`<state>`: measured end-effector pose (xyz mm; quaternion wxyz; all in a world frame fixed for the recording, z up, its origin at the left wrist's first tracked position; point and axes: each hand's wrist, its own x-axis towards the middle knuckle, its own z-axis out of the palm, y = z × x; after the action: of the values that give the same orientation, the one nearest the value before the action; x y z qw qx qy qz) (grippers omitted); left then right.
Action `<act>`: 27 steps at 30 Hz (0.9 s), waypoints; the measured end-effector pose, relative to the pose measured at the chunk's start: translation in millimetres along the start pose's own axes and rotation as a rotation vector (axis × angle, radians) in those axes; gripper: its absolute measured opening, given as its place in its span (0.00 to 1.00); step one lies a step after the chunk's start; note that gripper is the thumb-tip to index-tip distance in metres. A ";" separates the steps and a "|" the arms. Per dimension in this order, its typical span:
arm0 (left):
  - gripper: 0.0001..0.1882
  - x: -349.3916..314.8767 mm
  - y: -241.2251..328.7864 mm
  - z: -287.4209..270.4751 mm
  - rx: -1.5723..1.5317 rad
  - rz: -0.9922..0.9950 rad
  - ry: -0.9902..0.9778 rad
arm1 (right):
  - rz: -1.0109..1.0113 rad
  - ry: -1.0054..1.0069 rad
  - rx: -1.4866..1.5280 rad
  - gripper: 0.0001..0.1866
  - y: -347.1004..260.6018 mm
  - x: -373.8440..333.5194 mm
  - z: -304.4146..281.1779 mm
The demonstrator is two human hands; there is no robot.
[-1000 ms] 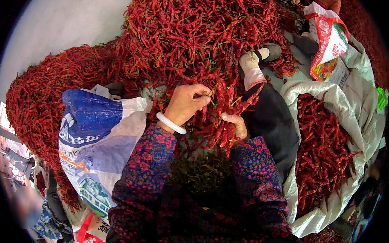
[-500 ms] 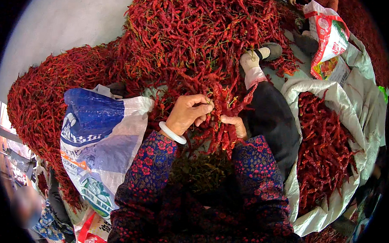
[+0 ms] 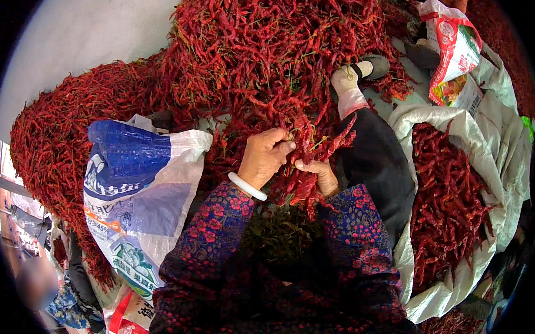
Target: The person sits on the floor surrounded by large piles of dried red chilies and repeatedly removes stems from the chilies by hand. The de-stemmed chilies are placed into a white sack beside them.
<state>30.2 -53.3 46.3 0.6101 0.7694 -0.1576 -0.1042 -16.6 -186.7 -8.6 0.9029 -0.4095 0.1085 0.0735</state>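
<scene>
My right hand (image 3: pixel 320 173) is closed round a bunch of dried red chilies (image 3: pixel 305 186), which stick out above and below the fingers. Close beside it, my left hand (image 3: pixel 266 157), with a white bangle (image 3: pixel 247 186) at the wrist, pinches thumb and forefinger together at the bunch's left edge. A greenish stem seems to be at those fingertips, but it is too small to be sure. Below the hands, in my lap, lies a dark heap of green-brown stems (image 3: pixel 282 232). A large pile of red chilies (image 3: pixel 271 55) rises just beyond the hands.
On the right stands an open white woven sack (image 3: pixel 407 122) with red chilies inside. A blue and white printed sack (image 3: pixel 143 174) lies over my left side. My shoe (image 3: pixel 374 67) rests against the pile. Another person (image 3: pixel 68 295) sits at the lower left. A red and white bag (image 3: pixel 451 52) is at the upper right.
My left hand has shifted slightly right and up, staying pinched at the bunch. The right hand has moved slightly left, and the chilies in it have changed their lie a little.
</scene>
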 end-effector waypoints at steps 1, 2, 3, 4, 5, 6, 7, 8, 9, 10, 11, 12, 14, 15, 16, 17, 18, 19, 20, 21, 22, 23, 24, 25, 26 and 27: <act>0.03 -0.4 -5.1 0.4 0.081 0.074 0.027 | 0.014 0.013 -0.001 0.20 3.7 0.7 0.0; 0.03 3.4 -9.9 -0.5 0.276 0.291 0.081 | -0.003 -0.016 -0.003 0.18 5.8 1.3 0.4; 0.03 4.8 -8.3 2.9 0.341 0.334 0.088 | 0.034 -0.020 0.075 0.18 10.3 3.5 -3.8; 0.03 5.3 -6.7 6.2 0.406 0.377 0.095 | 0.071 -0.023 0.154 0.18 17.6 7.5 -9.8; 0.04 4.9 -5.0 10.0 0.471 0.421 0.102 | 0.106 -0.026 0.232 0.18 22.8 9.0 -14.3; 0.05 3.5 -1.8 11.6 0.474 0.407 0.110 | 0.047 -0.003 0.243 0.17 21.6 6.5 -6.8; 0.05 2.3 -0.5 11.9 0.582 0.439 0.110 | 0.053 -0.018 0.279 0.17 24.3 6.8 -8.0; 0.06 1.2 0.3 12.1 0.689 0.470 0.109 | 0.059 -0.032 0.316 0.17 28.1 7.6 -10.4; 0.06 0.6 1.3 12.4 0.793 0.504 0.112 | 0.063 -0.048 0.348 0.17 27.3 7.2 -9.6; 0.06 0.2 1.5 12.2 0.843 0.528 0.112 | 0.085 -0.025 0.316 0.17 19.6 4.9 -4.5; 0.07 -0.2 1.1 11.5 0.893 0.551 0.112 | 0.088 -0.019 0.287 0.17 21.9 7.3 -7.6; 0.07 0.0 0.7 11.7 0.941 0.578 0.109 | 0.087 -0.010 0.259 0.16 25.7 10.8 -13.1; 0.08 1.6 -5.4 17.4 0.992 0.580 0.137 | 0.049 0.022 0.159 0.15 30.5 15.1 -24.3; 0.08 2.0 -7.6 20.5 1.019 0.577 0.152 | 0.016 0.044 0.088 0.14 29.0 15.5 -24.2; 0.11 1.4 -7.9 24.4 1.022 0.512 0.158 | -0.018 0.066 0.016 0.13 27.8 15.4 -23.7; 0.11 3.5 -11.7 27.8 0.993 0.459 0.177 | -0.063 0.120 0.059 0.13 27.3 13.6 -22.3; 0.12 6.6 -19.8 28.5 0.967 0.403 0.204 | -0.104 0.166 0.101 0.14 19.1 7.5 -7.7; 0.12 11.2 -25.3 30.8 0.936 0.354 0.229 | -0.152 0.215 0.140 0.14 11.8 2.9 1.1; 0.06 17.2 -30.7 33.6 0.853 0.385 0.322 | -0.216 0.207 0.056 0.17 23.9 12.9 -12.3; 0.06 20.8 -40.5 31.9 0.725 0.289 0.339 | -0.195 0.210 0.058 0.17 24.6 14.7 -8.1; 0.06 25.0 -45.1 33.2 0.587 0.202 0.351 | -0.183 0.219 0.055 0.17 19.9 14.2 -4.5; 0.07 28.3 -49.8 32.9 0.449 0.116 0.362 | -0.170 0.227 0.051 0.17 16.0 13.3 -0.9; 0.08 31.5 -51.1 30.3 0.317 0.076 0.297 | -0.179 0.259 0.039 0.15 12.8 12.5 -2.7; 0.06 30.1 -33.3 26.6 -0.018 -0.238 0.168 | -0.132 0.212 0.096 0.15 12.0 11.5 -5.0; 0.05 27.7 -20.0 20.5 -0.160 -0.336 0.093 | -0.085 0.164 0.153 0.15 11.5 10.4 -7.8; 0.04 25.0 -9.3 14.8 -0.304 -0.431 0.019 | -0.038 0.114 0.208 0.15 10.5 9.3 -10.2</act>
<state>49.2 -74.0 34.6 0.6838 0.6858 0.0329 -0.2471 -11.4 -187.2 -25.1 0.9341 -0.3190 0.1591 0.0213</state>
